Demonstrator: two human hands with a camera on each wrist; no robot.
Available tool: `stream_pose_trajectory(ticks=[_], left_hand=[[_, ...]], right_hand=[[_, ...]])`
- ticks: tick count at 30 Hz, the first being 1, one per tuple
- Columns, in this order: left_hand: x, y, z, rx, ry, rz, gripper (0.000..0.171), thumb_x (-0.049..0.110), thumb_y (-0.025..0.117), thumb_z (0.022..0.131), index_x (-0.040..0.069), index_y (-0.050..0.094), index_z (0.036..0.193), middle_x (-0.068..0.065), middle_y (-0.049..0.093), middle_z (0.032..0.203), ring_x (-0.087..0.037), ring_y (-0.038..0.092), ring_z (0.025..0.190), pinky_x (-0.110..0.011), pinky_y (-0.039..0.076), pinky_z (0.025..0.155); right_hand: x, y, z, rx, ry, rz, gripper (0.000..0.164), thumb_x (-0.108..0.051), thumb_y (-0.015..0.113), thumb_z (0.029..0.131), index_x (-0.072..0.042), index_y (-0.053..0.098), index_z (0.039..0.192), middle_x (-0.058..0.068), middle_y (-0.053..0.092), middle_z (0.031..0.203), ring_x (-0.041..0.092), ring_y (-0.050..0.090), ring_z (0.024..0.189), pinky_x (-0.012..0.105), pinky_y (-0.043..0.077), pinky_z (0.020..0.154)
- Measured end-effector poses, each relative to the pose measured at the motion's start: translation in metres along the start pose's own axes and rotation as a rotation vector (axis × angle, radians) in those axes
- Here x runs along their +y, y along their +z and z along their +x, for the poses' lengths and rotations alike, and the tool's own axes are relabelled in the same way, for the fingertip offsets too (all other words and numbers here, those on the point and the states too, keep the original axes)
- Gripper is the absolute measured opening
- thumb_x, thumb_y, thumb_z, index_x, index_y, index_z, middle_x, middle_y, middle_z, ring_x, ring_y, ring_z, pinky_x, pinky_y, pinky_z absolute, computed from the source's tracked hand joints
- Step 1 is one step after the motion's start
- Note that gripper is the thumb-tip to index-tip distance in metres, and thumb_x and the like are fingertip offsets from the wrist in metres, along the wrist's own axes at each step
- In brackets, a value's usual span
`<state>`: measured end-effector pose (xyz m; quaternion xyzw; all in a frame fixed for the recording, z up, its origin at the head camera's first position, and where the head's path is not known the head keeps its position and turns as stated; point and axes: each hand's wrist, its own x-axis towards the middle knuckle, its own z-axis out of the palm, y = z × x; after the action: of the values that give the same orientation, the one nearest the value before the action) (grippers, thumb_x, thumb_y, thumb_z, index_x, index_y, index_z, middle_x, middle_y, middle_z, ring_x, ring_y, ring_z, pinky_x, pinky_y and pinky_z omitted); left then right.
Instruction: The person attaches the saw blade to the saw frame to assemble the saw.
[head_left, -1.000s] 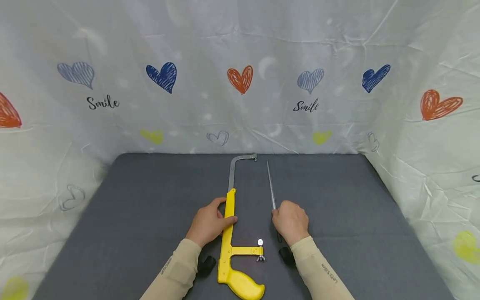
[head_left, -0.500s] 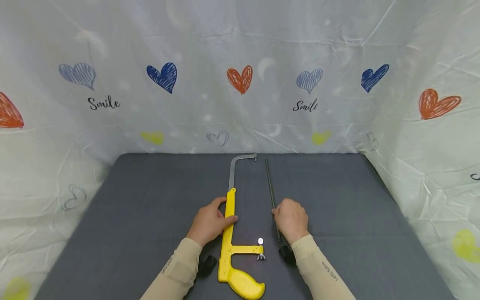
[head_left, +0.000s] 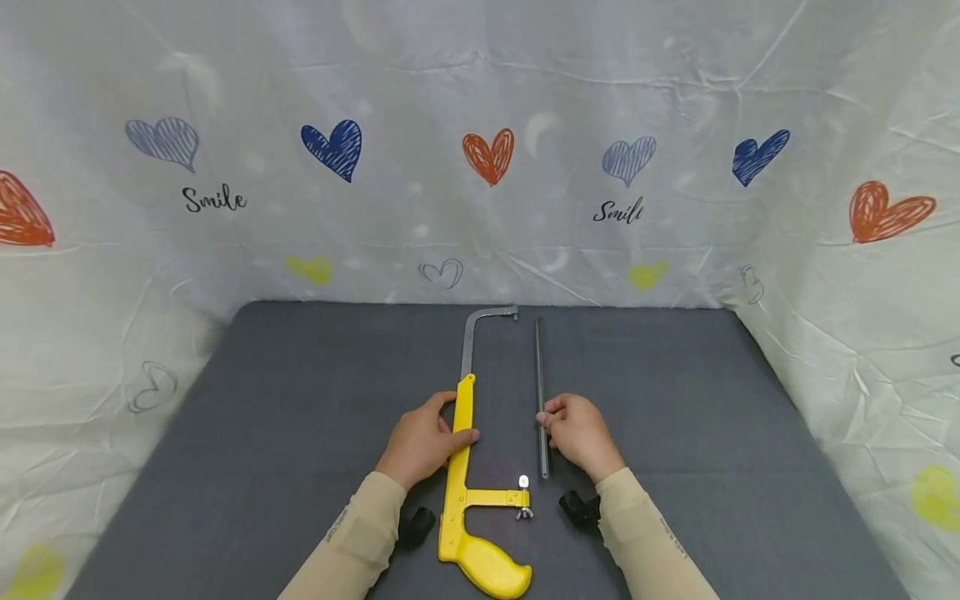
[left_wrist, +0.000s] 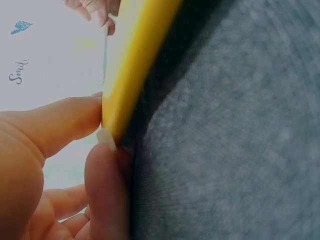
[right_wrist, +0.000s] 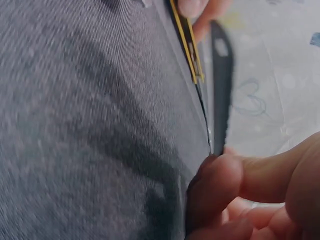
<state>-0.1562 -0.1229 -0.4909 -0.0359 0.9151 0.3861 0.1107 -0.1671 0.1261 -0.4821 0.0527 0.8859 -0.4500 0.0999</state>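
My left hand (head_left: 416,442) grips the yellow spine of a hacksaw frame (head_left: 464,404), its thumb over the top. The frame has a curved handle at the near end, a short yellow arm with a wing nut, and a bent grey metal bar at the far end. To the right, my right hand (head_left: 583,429) pinches a thin grey hacksaw blade (head_left: 539,358) between thumb and fingers, roughly parallel to the frame and apart from it. The right wrist view shows a hole near the blade's end and teeth along one edge of the blade (right_wrist: 222,90).
A dark grey cloth (head_left: 322,375) covers the table. Behind it and at both sides hangs a white sheet (head_left: 405,217) printed with hearts and "Smile". Black straps of the wrist cameras (head_left: 579,508) show beside the sleeves.
The right hand has turned, so its thumb and fingertips now show on the blade. The blade has rolled and straightened from a slant. The left hand and hacksaw frame stay about the same.
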Motion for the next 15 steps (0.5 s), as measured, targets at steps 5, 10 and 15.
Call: stream_pose_trajectory(ticks=[5,10,15], left_hand=[[0.0,-0.001,-0.002,-0.002,-0.01,-0.003,0.08,0.037,0.087,0.093,0.014,0.05,0.16,-0.005,0.064,0.083,-0.019,0.061,0.061,-0.031,0.05,0.058],[0.001,-0.001,-0.002,-0.007,-0.003,-0.008,0.08,0.037,0.086,0.093,0.014,0.05,0.16,-0.005,0.064,0.083,-0.019,0.06,0.061,-0.031,0.05,0.059],[0.001,-0.001,-0.002,-0.002,-0.004,-0.006,0.08,0.036,0.086,0.093,0.013,0.05,0.16,-0.005,0.064,0.082,-0.019,0.06,0.061,-0.031,0.05,0.058]], right_hand=[[0.0,0.006,0.002,-0.013,-0.064,0.061,0.018,-0.016,0.068,0.107,-0.002,0.071,0.116,0.007,0.072,0.085,0.017,0.061,0.064,0.032,0.048,0.062],[0.0,0.008,0.002,0.0,-0.072,0.066,0.016,-0.016,0.069,0.106,-0.002,0.071,0.114,0.007,0.072,0.085,0.017,0.06,0.063,0.032,0.048,0.062],[0.001,0.012,0.002,-0.019,-0.084,0.062,0.016,-0.016,0.068,0.107,-0.002,0.071,0.115,0.007,0.072,0.084,0.017,0.06,0.063,0.032,0.048,0.062]])
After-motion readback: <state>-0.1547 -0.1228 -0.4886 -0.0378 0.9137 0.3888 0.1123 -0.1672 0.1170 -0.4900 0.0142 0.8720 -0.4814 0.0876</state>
